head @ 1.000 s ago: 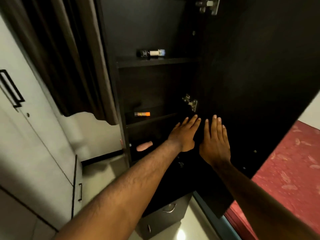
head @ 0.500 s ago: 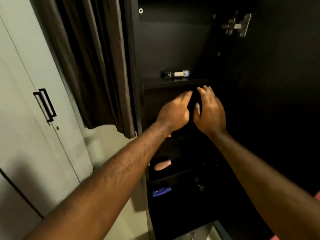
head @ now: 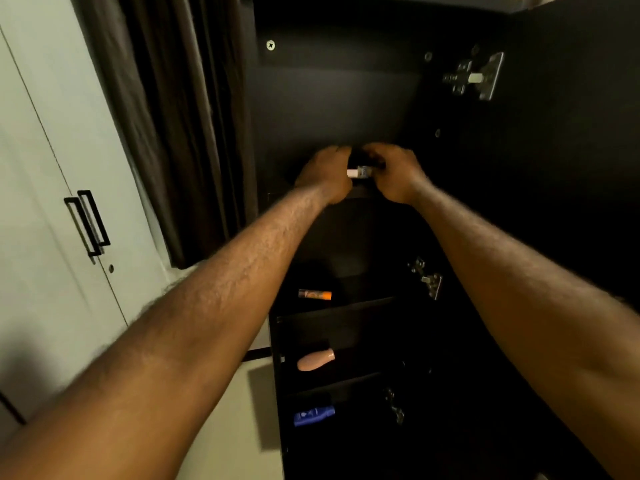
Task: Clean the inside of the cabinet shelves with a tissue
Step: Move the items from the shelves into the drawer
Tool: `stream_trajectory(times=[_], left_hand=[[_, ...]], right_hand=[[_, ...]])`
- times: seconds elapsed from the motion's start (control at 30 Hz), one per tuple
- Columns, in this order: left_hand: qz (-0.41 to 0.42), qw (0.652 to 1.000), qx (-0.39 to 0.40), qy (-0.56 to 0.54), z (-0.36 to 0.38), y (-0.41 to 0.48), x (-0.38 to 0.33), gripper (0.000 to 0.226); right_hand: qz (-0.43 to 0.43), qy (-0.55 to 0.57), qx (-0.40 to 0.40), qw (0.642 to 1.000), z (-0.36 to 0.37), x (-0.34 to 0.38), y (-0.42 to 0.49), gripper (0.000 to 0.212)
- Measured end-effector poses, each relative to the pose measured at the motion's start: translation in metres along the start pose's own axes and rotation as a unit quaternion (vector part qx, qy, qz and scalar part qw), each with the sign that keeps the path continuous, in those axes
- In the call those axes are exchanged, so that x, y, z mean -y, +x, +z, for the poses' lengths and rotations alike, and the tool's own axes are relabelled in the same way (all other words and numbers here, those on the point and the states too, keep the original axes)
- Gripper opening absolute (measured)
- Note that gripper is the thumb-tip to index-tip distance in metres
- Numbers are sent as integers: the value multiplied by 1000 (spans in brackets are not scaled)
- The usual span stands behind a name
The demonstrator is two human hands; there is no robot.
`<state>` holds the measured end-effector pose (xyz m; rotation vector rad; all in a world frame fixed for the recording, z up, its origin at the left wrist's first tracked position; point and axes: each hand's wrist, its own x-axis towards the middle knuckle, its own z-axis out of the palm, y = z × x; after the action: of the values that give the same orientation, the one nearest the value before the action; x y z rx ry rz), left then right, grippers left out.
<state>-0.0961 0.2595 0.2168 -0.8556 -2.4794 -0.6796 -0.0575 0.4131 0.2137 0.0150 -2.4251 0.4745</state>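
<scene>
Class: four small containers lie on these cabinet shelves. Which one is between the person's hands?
The white-capped container, highest up, between left hand and right hand; the orange-tipped tube, peach bottle and blue bottle lie lower.

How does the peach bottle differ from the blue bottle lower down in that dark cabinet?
The peach bottle is plain and pale; the blue bottle is deep blue with white marks. The peach bottle lies one shelf above the blue bottle. The peach bottle bulges, then narrows to a neck; the blue bottle looks straighter. Both lie on their sides.
</scene>
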Motion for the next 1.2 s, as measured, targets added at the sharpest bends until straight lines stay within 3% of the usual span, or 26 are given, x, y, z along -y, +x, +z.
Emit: stream_trajectory(times=[0.2,0.37,0.47,0.67,0.93,1.03,1.2], left_hand=[[-48,998,21,31,6,4,-1,29],[-60,998,-11,28,0,-2,-8,20],[-48,998,-21,36,1,-11,-12,16],[24,989,-143,-2,4,-33,-24,20],[43,955,-264,-131,58,-93,-36,20],[38,956,-248,-153,88,-126,-33,20],[-13,971,-157,-179,149,-169,-11,22]], right_hand=[[-59,2,47,997,2,-14,7,30],[-46,5,57,997,-6,-8,7,23],[-34,-3,51,998,-5,-3,3,31],[24,97,-55,993,-3,-1,-21,41],[77,309,-188,929,16,-7,-85,30],[98,331,-207,915,30,-14,-118,26],[157,347,-181,907,76,-41,-174,28]])
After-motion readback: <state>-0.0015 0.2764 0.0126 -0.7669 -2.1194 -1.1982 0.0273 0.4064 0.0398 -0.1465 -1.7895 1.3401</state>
